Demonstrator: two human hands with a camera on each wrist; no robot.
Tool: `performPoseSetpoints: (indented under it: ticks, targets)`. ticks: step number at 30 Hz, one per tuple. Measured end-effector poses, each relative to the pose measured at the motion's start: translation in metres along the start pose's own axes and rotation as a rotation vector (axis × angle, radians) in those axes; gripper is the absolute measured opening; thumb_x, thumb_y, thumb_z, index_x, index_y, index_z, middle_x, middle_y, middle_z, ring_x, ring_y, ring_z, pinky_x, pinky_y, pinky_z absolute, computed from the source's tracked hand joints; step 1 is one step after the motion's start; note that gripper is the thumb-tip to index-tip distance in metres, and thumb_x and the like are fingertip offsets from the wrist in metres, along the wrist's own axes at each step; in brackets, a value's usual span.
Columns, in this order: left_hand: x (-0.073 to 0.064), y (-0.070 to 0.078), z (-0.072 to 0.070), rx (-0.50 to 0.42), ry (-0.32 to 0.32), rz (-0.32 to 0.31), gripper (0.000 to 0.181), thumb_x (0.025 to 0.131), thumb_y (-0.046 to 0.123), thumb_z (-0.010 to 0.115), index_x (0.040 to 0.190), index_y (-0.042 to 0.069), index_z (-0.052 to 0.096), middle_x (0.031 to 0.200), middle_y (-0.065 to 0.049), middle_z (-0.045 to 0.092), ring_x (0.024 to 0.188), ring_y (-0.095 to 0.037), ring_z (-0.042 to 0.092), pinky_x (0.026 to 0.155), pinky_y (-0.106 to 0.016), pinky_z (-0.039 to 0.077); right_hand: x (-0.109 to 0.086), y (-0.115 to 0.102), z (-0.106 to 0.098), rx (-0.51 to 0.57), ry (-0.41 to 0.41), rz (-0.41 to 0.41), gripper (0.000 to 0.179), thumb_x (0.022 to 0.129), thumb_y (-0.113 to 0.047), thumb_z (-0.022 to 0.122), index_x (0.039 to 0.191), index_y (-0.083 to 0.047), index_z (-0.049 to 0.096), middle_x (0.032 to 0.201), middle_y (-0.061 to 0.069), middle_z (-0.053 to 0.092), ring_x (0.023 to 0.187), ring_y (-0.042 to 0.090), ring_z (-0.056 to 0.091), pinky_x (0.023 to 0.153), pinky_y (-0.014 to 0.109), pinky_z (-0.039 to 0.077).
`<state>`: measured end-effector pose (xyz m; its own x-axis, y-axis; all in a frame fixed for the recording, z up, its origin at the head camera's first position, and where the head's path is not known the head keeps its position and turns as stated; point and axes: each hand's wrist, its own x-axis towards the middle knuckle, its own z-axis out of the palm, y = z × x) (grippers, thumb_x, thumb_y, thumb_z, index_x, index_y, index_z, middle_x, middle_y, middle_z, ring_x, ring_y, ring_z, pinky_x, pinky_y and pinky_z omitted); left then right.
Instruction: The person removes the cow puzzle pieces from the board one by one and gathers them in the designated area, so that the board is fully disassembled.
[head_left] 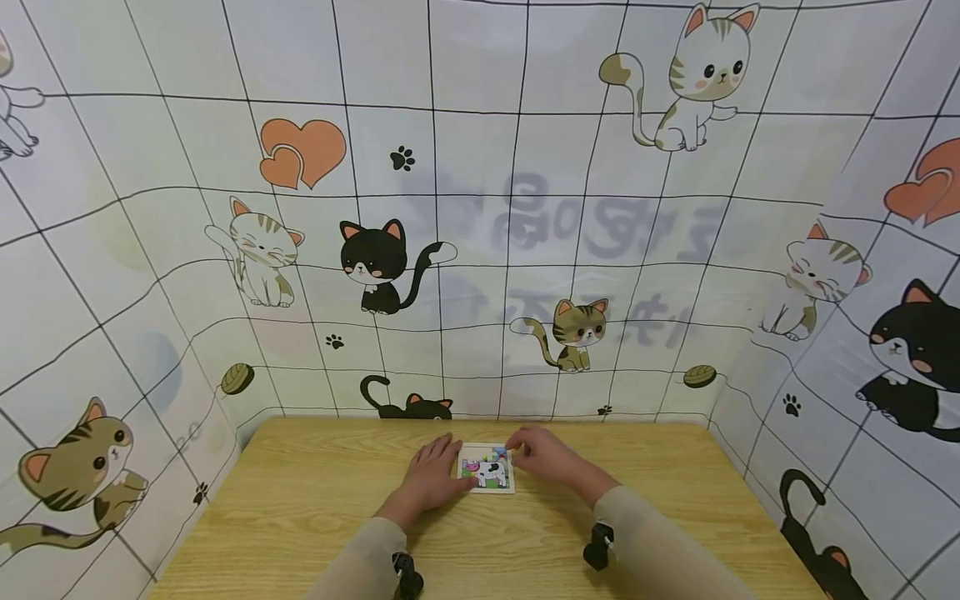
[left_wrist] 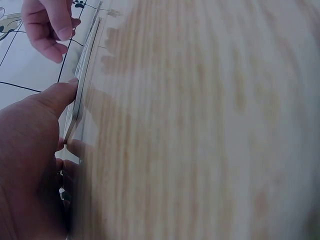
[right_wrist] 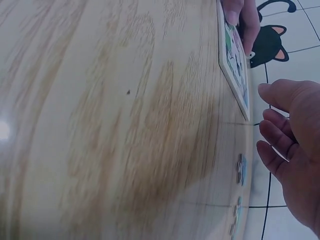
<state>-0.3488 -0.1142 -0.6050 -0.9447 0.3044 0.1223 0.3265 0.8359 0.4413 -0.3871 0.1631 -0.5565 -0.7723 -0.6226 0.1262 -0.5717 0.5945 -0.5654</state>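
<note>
A small jigsaw puzzle [head_left: 491,473] with a cow picture in a white frame lies flat on the wooden table. Its upper left part shows bare backing. My left hand [head_left: 432,477] rests along its left side, fingers stretched out and thumb laid on the lower left of the picture. At the upper right corner is my right hand [head_left: 546,454], its fingers loosely bent. In the right wrist view the right hand [right_wrist: 295,135] has a gap between thumb and fingers, with nothing seen in it. From the left wrist the frame [left_wrist: 82,85] appears edge-on.
Loose puzzle pieces [right_wrist: 241,170] lie on the table near the right hand, with more pieces [right_wrist: 236,217] farther along. The pale wooden table [head_left: 315,500] ends at a hanging cloth backdrop [head_left: 480,350] printed with cats and grid lines, which also closes both sides.
</note>
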Motion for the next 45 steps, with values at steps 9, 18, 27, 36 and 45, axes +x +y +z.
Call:
performPoseSetpoints:
  ticks: [9,18,27,36,45]
  targets:
    - [-0.001,0.006,-0.008,0.021,-0.047,-0.038,0.088,0.090,0.067,0.062,0.155,0.011,0.041,0.163,-0.015,0.030,0.150,-0.037,0.027,0.118,-0.063,0.020,0.014,-0.009,0.002,-0.022,-0.050,-0.003,0.025,0.098,-0.012,0.068,0.122,-0.006,0.068,0.117,0.010,0.060,0.094,0.019,0.062,0.078,0.036,0.054]
    - [0.004,-0.002,0.001,0.039,-0.051,-0.046,0.091,0.089,0.071,0.060,0.157,0.015,0.039,0.165,-0.012,0.027,0.151,-0.034,0.024,0.118,-0.062,0.019,0.025,-0.007,0.007,-0.051,-0.152,0.011,0.028,0.094,-0.011,0.074,0.122,-0.011,0.071,0.113,0.009,0.056,0.082,0.013,0.056,0.073,0.029,0.050]
    - [0.001,0.006,-0.006,0.046,-0.064,-0.051,0.089,0.091,0.069,0.059,0.157,0.013,0.039,0.165,-0.013,0.027,0.151,-0.035,0.024,0.118,-0.062,0.020,0.028,-0.008,0.006,-0.100,-0.193,0.009,0.029,0.095,-0.014,0.074,0.123,-0.014,0.071,0.110,0.007,0.055,0.081,0.009,0.053,0.071,0.028,0.048]
    - [0.003,-0.002,0.003,0.034,-0.036,-0.035,0.093,0.089,0.074,0.057,0.156,0.011,0.040,0.163,-0.015,0.029,0.150,-0.037,0.025,0.116,-0.065,0.021,0.030,-0.006,0.006,-0.093,-0.210,-0.006,0.026,0.096,-0.012,0.071,0.122,-0.015,0.072,0.110,0.008,0.055,0.084,0.012,0.054,0.072,0.028,0.048]
    - [0.002,0.000,0.000,0.040,-0.034,-0.033,0.091,0.090,0.071,0.059,0.155,0.011,0.041,0.163,-0.015,0.030,0.150,-0.036,0.026,0.117,-0.063,0.020,0.031,-0.003,0.005,-0.070,-0.199,-0.027,0.022,0.096,-0.010,0.072,0.117,-0.014,0.075,0.109,0.006,0.057,0.092,0.017,0.059,0.080,0.030,0.051]
